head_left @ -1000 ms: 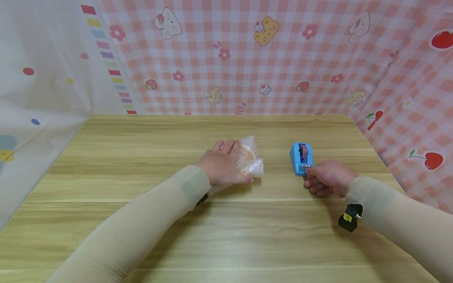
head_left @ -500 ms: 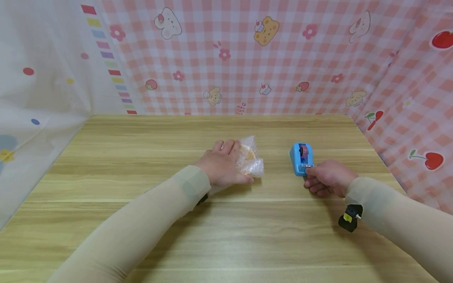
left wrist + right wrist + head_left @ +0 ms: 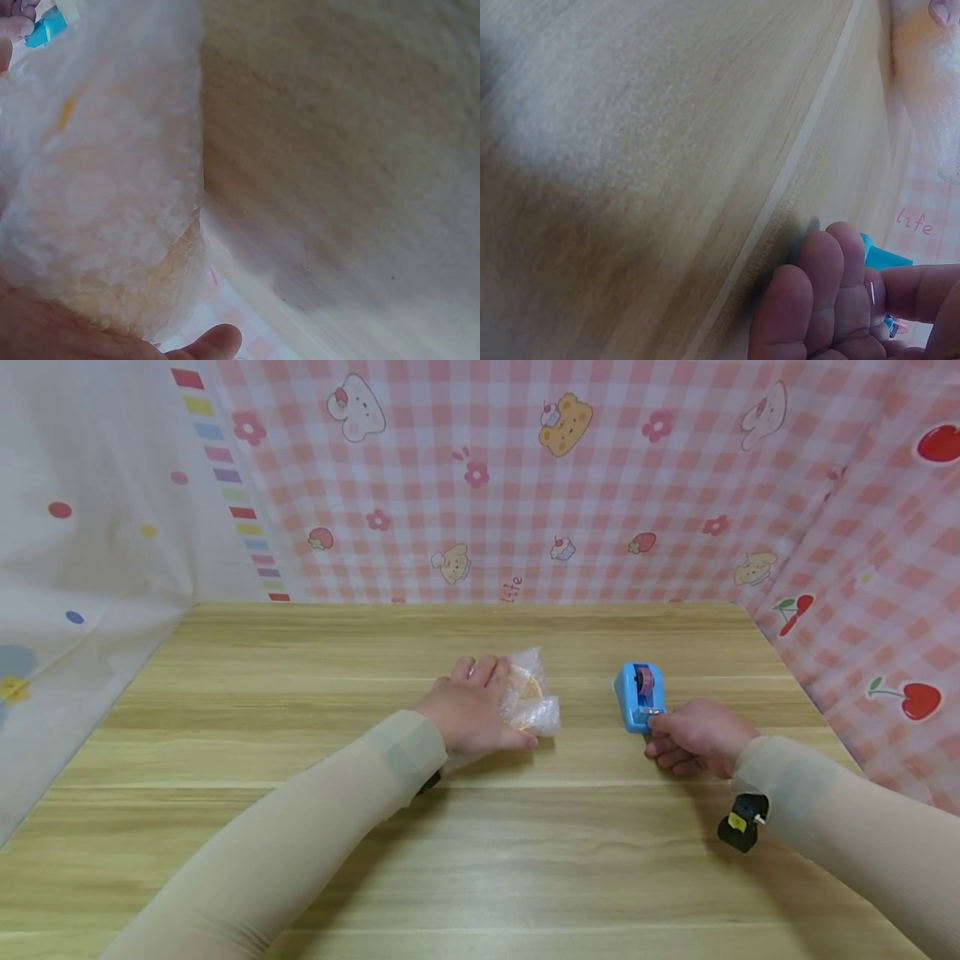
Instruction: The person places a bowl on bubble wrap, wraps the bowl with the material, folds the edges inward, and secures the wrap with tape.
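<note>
Right fingers [image 3: 785, 300] pinched together at the front of the blue tape dispenser [image 3: 633, 715], likely on the tape [image 3: 645, 681]; left fingers [image 3: 214, 343] clamped round the bubble-wrapped bundle [image 3: 536, 713] on the desk [image 3: 480, 860], left of the dispenser. I read this as starting a tape strip; next move needs a straight pull, bundle held steady.

Glossy plastic dispenser [image 3: 632, 700], bumpy bubble wrap [image 3: 532, 700], wood-grain tabletop [image 3: 525, 860]

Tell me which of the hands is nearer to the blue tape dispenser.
Right. The right hand is right at the near end of the blue tape dispenser; the left hand is farther off, to the dispenser's left, holding the bubble-wrapped bundle.
</note>
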### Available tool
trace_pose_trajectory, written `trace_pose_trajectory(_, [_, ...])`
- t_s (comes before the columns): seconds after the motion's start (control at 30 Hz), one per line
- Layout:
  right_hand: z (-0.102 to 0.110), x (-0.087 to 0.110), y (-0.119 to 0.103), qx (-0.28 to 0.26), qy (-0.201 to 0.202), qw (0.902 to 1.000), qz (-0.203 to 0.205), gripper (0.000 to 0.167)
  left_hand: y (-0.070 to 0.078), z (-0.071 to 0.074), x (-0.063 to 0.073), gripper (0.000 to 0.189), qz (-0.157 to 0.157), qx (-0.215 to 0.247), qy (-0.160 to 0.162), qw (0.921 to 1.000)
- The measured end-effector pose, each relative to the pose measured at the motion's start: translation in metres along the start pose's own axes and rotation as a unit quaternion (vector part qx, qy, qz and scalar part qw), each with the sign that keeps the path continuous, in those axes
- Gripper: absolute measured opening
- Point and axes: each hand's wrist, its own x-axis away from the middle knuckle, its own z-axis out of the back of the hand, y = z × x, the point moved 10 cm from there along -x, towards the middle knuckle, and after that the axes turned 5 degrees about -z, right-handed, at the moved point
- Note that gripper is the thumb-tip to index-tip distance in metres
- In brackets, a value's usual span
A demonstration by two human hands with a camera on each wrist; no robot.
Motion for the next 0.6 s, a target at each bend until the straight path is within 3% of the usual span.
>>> trace_pose_trajectory(0.6, [0.0015,0.0003,-0.0027,0.013,0.015,0.9998,0.008,0.043,-0.0007,-0.0011,-0.0005,0.128,0.0,0.002,-0.002,1.0])
